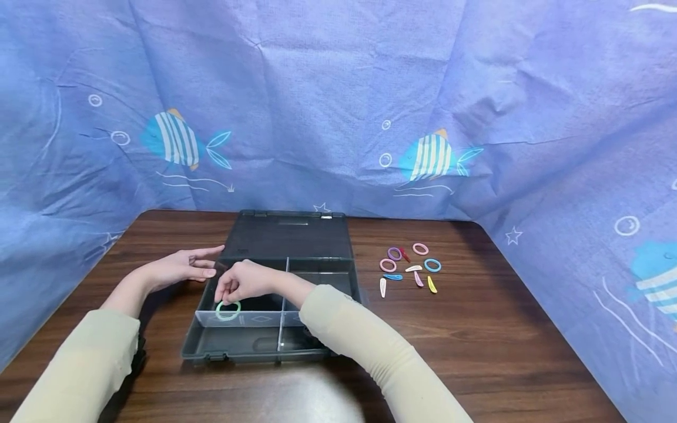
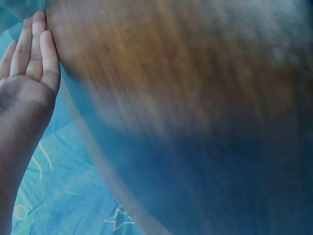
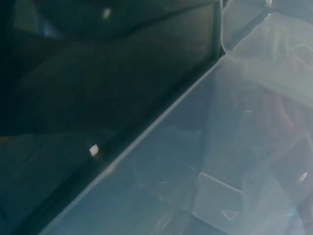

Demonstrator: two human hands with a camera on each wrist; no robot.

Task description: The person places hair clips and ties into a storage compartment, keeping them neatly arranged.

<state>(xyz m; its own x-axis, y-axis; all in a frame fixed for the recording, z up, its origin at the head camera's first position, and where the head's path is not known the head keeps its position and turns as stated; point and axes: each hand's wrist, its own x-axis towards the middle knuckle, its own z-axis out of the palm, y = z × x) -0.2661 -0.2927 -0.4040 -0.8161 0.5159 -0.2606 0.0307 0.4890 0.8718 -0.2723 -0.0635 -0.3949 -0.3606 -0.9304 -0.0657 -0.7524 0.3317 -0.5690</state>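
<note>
A pale green hair tie [image 1: 228,311] is pinched in the fingers of my right hand [image 1: 245,282]. Hand and ring are over the left part of a dark translucent divider box [image 1: 233,352], whose lid [image 1: 293,235] lies folded back. Clear dividers [image 1: 254,318] split the box into compartments. My left hand [image 1: 182,268] is at the box's left edge, fingers extended; whether it touches the box cannot be told. In the left wrist view the left hand [image 2: 32,73] shows straight fingers. The right wrist view holds only the box's wall and clear dividers [image 3: 166,147], with no hand visible.
Right of the box on the wooden table [image 1: 476,352] lie several hair ties, among them a blue one [image 1: 432,265] and a purple one [image 1: 394,254]. Several snap clips, including a yellow clip [image 1: 432,285], are scattered near them. A fish-printed cloth [image 1: 338,117] hangs behind.
</note>
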